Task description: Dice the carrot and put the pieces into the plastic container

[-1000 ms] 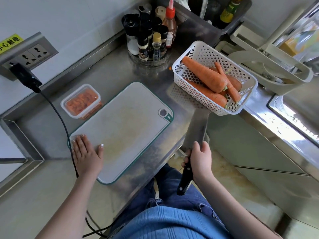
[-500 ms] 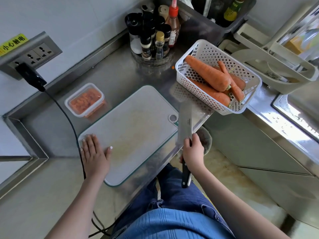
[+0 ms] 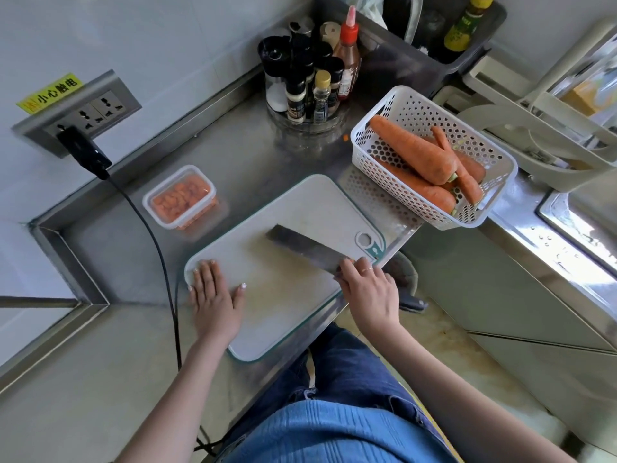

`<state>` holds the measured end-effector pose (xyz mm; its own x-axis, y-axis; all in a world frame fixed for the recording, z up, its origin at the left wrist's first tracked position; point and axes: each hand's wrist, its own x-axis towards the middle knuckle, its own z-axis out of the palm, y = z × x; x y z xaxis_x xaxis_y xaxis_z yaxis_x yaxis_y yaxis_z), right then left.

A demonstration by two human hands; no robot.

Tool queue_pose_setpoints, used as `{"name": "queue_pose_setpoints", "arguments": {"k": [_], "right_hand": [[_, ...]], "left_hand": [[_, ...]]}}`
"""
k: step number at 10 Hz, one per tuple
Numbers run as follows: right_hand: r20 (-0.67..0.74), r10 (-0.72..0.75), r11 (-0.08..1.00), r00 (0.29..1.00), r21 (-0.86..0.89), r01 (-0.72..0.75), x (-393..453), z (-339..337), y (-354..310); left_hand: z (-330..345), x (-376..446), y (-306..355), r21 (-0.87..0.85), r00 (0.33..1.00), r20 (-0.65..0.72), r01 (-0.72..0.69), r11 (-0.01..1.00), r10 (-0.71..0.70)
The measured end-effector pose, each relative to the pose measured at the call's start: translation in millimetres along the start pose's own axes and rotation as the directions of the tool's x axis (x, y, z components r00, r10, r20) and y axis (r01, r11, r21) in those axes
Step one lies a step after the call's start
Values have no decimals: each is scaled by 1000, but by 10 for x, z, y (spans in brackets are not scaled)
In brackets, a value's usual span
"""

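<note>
Here the left hand [image 3: 213, 297] lies flat on the near left corner of the board [image 3: 300, 212], fingers straight and slightly spread, holding nothing. The right hand [image 3: 370, 289] grips the knife [image 3: 307, 250] where blade meets handle, fingers curled round it; the blade lies across the board, pointing away to the left. The carrots [image 3: 414, 153] lie whole in the white basket [image 3: 394, 185] just beyond the board's far right corner. The container [image 3: 178, 197], holding orange diced pieces, stands on the counter [image 3: 233, 155] left of the board, apart from it.
</note>
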<state>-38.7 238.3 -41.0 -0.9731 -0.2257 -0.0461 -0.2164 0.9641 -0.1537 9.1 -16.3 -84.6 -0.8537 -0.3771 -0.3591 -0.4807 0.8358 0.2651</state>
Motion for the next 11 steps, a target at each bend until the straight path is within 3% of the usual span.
{"name": "queue_pose_setpoints", "arguments": {"k": [1, 2, 3, 4, 5, 6, 7, 8, 9, 10, 11], "right_hand": [[-38, -126, 990, 991, -70, 123, 99, 61, 64], [-44, -253, 966, 967, -77, 249, 175, 117, 75], [-60, -275, 961, 959, 8, 276, 228, 182, 73], [-32, -248, 958, 968, 139, 250, 313, 231, 49], [69, -322, 926, 944, 230, 299, 480, 191, 46], [218, -433, 887, 875, 278, 370, 641, 117, 80], [244, -484, 858, 840, 322, 401, 670, 41, 122], [213, -476, 869, 853, 262, 420, 652, 61, 146], [243, -360, 915, 901, 281, 290, 665, 64, 57], [243, -395, 874, 886, 396, 281, 709, 85, 7], [279, -277, 784, 919, 619, 48, 790, -65, 33]], "left_hand": [[-43, 2, 49, -175, 1000, -23, 16, 984, -21], [-74, -48, 144, -222, 983, -170, -111, 969, 73], [-62, -100, 225, -13, 914, -221, -352, 936, 341], [9, -135, 286, 140, 842, -73, -522, 841, 535], [60, -200, 318, 125, 856, -47, -506, 854, 514], [85, -224, 311, 76, 874, -104, -469, 880, 475], [92, -227, 338, 29, 861, -157, -487, 873, 485], [80, -273, 397, 67, 874, -174, -449, 891, 454], [109, -286, 396, 63, 880, -261, -396, 916, 398], [125, -306, 360, 14, 868, -314, -401, 916, 385], [-31, -285, 366, -130, 868, -408, -362, 923, 283]]}}
